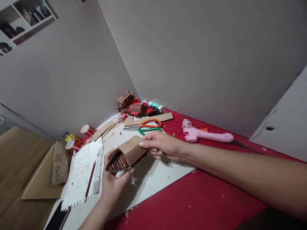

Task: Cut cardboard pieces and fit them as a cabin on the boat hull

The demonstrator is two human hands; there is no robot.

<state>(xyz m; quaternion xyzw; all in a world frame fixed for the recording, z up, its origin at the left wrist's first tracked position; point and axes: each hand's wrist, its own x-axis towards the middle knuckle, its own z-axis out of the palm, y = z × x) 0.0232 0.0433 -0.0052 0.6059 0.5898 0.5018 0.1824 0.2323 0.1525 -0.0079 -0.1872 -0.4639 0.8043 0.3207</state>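
Note:
A small folded cardboard piece [133, 149] is held up above the white board between both hands. Its near end is open, and reddish-brown ribbed strips show inside. My left hand [116, 182] cups it from below, with the thumb at its lower edge and fingers behind the left side. My right hand [159, 144] pinches its right end, thumb on top and fingers curled beneath. Just beyond the cardboard lie scissors [150, 125] with orange and green handles. To the right rests a pink glue gun [208, 134] on the red tabletop.
On the left are a large cardboard box [21, 179], a sheet with drawn lines [80, 172], a dark red pencil [90, 182], a ruler [98, 172] and a phone [57, 217]. Paper cups [73, 144], thin sticks [111, 127] and brown model parts [136, 109] stand further back.

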